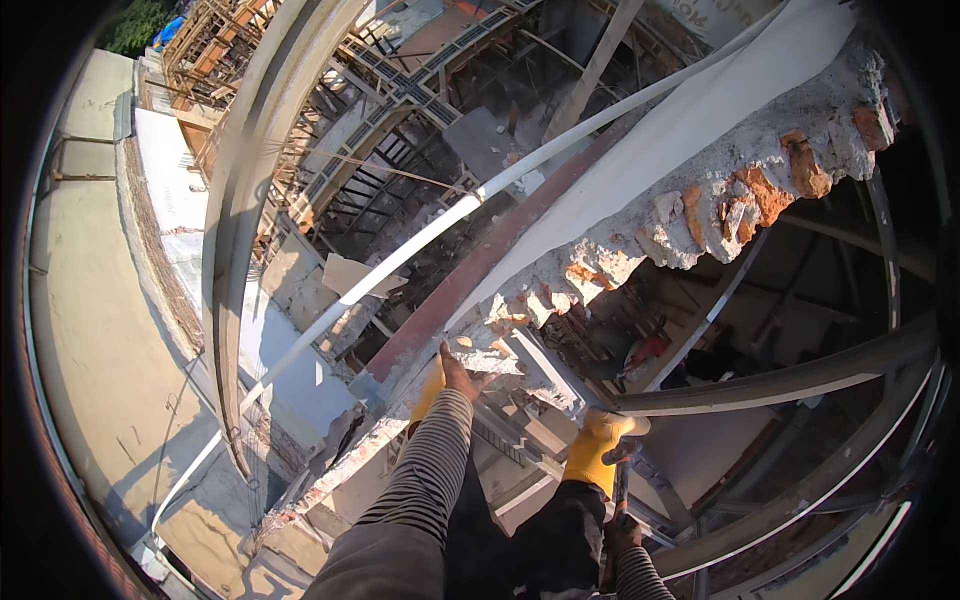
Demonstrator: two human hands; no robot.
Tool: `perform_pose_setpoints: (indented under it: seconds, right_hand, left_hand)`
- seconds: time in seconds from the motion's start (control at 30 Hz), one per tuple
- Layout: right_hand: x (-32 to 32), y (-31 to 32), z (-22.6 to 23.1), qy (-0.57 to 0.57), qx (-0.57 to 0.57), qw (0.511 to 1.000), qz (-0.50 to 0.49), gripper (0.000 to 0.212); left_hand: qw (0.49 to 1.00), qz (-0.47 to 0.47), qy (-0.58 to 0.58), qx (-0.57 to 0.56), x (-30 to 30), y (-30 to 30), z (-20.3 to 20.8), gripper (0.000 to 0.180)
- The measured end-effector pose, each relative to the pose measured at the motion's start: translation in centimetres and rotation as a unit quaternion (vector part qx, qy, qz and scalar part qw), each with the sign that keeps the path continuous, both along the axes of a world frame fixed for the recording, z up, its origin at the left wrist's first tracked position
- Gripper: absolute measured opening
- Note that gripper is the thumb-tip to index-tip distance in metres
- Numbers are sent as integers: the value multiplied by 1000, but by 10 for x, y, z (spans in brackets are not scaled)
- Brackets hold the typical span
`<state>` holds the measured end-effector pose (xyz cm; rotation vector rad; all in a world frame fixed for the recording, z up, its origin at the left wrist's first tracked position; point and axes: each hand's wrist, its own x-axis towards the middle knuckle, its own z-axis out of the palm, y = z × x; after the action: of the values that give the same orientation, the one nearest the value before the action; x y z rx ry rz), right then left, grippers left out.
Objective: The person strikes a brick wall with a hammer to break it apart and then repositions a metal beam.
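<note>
My left hand [462, 378] reaches forward and lies against the jagged end of a broken brick wall [690, 215], its fingers apart and gripping nothing. Down at the lower right, my right hand [624, 533] is wrapped round the handle of a hammer [622, 462], which stands upright with its head beside my yellow boot [592, 455]. Part of the other yellow boot [430, 392] shows behind my left forearm. Exposed orange bricks and grey mortar line the wall's broken edge, and white plaster covers its far face.
A white pipe [400, 255] crosses diagonally beyond the wall. On the left rises a curved-looking beam [235, 220]. Far below lie rubble and a lattice of timber framing [375, 150]. Another beam [780, 382] spans the dark drop at right. A pale wall [90, 270] stands far left.
</note>
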<state>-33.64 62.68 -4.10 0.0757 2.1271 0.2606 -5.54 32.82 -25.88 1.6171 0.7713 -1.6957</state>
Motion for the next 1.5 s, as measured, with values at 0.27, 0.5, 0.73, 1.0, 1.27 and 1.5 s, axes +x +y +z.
perform_pose_setpoints:
  seconds: [0.27,0.5,0.73,1.0,1.27,1.5]
  right_hand:
    - [-12,45,-40,-50,-92,985,137,24]
    - [6,-25,-29,-32,-300,953,-22,20]
    - [-37,-128,-11,-99,-400,822,-394,10]
    - [-83,-235,14,21,-623,515,-589,17]
    - [-66,-273,12,-321,-554,540,-546,25]
    - [-63,-275,22,-73,-592,427,-680,11]
  left_hand:
    - [996,-89,5,-24,16,-50,-14,117]
    - [876,-426,-62,-217,-60,-78,21,93]
    - [729,-450,-153,-492,-214,-198,122,89]
    - [639,-539,-85,-542,-284,-290,184,101]
    - [683,-508,-77,-519,-308,-277,194,90]
    - [691,-501,-113,-510,-305,-284,177,89]
